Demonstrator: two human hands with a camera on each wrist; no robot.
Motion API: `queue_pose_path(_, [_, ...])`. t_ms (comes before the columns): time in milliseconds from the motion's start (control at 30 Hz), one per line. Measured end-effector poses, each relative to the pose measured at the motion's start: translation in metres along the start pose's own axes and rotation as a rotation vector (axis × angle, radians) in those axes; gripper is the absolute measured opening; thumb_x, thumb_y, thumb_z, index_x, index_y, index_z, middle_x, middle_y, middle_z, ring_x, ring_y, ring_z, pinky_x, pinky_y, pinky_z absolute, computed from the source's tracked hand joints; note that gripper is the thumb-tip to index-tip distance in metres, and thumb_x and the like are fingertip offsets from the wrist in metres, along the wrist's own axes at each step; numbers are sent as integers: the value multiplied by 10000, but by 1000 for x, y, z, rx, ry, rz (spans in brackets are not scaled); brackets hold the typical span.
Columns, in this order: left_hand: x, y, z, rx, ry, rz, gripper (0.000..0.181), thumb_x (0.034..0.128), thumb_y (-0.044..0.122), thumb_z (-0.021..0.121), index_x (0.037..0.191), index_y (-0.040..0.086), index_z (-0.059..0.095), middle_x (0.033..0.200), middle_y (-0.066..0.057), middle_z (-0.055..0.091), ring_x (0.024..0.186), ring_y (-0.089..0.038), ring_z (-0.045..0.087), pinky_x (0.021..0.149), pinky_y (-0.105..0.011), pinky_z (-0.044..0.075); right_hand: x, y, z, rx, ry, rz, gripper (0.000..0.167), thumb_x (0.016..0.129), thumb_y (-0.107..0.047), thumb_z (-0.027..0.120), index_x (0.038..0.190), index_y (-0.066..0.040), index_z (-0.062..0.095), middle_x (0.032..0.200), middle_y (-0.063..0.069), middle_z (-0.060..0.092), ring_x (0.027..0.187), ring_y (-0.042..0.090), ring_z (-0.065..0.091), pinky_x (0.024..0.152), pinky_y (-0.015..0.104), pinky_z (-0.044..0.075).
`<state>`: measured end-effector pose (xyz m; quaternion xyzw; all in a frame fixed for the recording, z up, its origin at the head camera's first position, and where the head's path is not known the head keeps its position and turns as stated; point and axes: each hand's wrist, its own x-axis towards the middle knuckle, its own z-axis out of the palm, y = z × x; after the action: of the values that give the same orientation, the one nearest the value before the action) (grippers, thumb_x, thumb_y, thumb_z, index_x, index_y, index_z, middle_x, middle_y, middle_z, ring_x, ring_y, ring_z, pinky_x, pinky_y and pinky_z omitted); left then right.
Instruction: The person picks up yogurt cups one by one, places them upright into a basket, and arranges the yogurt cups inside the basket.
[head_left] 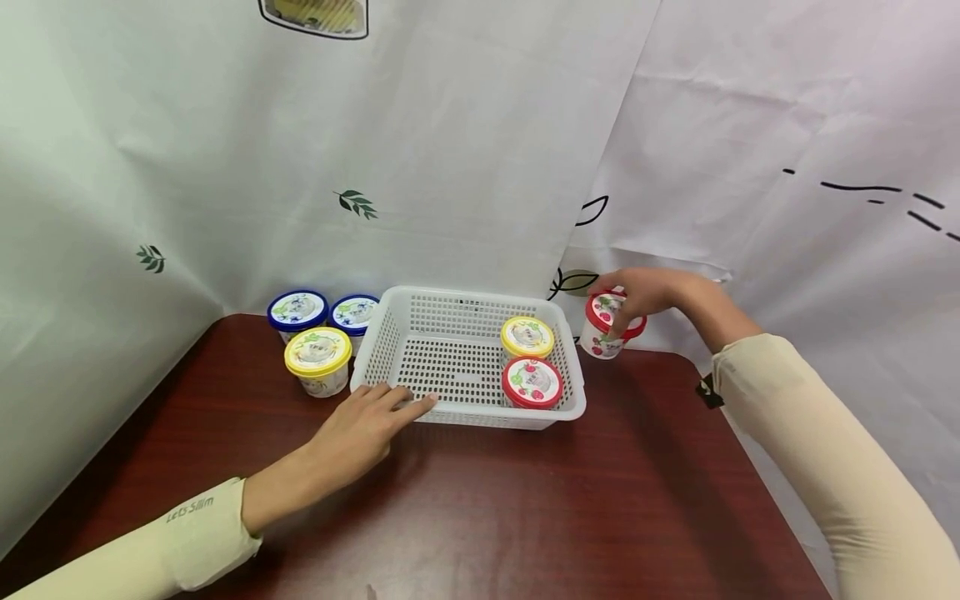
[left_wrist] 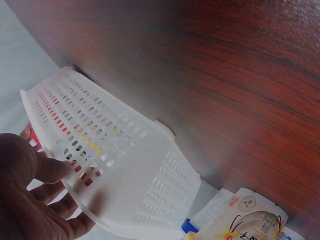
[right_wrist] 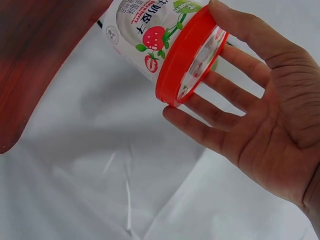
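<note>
The white perforated plastic basket holds a yellow-lidded tub and a red-lidded tub at its right end. My left hand holds the basket's front-left rim, thumb on the outer side and fingers over the edge, as the left wrist view shows. To the right of the basket, my right hand grips another red-lidded tub by its lid. That tub is white with strawberry pictures and leans a little. In the right wrist view the thumb and fingertips of my right hand touch the red rim.
Left of the basket stand two blue-lidded tubs and a yellow-lidded tub, close together. The dark red wooden table ends at white patterned cloth behind and at both sides.
</note>
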<state>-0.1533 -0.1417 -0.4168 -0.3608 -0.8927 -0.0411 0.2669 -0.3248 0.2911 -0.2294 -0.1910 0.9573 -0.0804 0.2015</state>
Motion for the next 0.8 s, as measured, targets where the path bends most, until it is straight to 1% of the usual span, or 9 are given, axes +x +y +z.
queue_pose_path(267, [0, 0, 0, 1, -6, 1, 692, 799, -90, 816, 1430, 191, 766, 1134, -46, 760, 948, -264, 688, 821, -433, 591, -4, -8, -6, -8, 18, -34, 857, 832, -221, 971, 1593, -82, 601, 1402, 207, 678, 1267, 379, 637, 980, 504, 643])
queue_pose_path(500, [0, 0, 0, -7, -12, 0, 709, 791, -87, 824, 1443, 185, 763, 1145, -52, 760, 958, -267, 692, 823, -439, 591, -7, -21, -9, -23, 48, -58, 887, 829, -272, 985, 1609, -94, 601, 1466, 199, 658, 1325, 394, 618, 998, 513, 649])
queue_pose_path(667, [0, -1, 1, -1, -12, -3, 706, 795, -87, 820, 1443, 189, 764, 1148, -53, 762, 959, -269, 694, 824, -440, 590, -6, -28, -8, -39, 40, -75, 866, 836, -308, 981, 1601, -127, 618, 1470, 171, 662, 1340, 378, 610, 1016, 514, 643])
queue_pose_path(800, [0, 0, 1, -4, -14, -2, 706, 793, -85, 822, 1441, 191, 766, 1142, -49, 762, 954, -268, 691, 825, -438, 591, -3, -31, -6, -44, 28, -114, 844, 849, -312, 975, 1592, -117, 627, 1498, 154, 668, 1347, 348, 620, 1058, 522, 627])
